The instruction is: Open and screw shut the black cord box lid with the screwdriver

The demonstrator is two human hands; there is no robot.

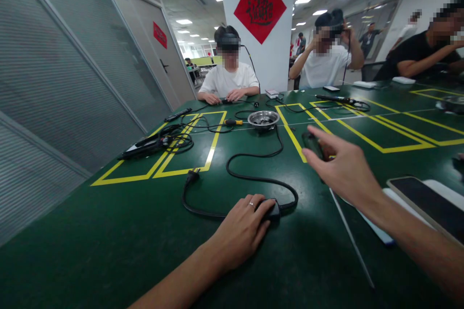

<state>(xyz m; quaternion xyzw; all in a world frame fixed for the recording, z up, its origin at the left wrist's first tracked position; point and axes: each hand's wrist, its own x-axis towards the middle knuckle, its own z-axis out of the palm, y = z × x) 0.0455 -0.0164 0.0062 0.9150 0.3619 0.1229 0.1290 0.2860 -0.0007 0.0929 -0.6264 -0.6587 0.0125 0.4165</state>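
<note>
- Resting palm down, the left hand [245, 224] curls its fingers over the black box [274, 209], which lies on the table [145, 246] along a looping cord [250, 178].
- Reaching in from the right, the right hand [340, 161] is raised, thumb and forefinger about the handle of 1 screwdriver [350, 234], whose shaft slants towards the near side.
- Left of both hands lies 1 plug [193, 175].

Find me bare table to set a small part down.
Free: green tabletop left of the left hand, short of the yellow tape outlines; also between that hand and the thin metal shaft at the right hand. Crowded: tangled black cables across the left outlines; looping black cord beyond the left hand; flat black-screened phone right of the right hand.
</note>
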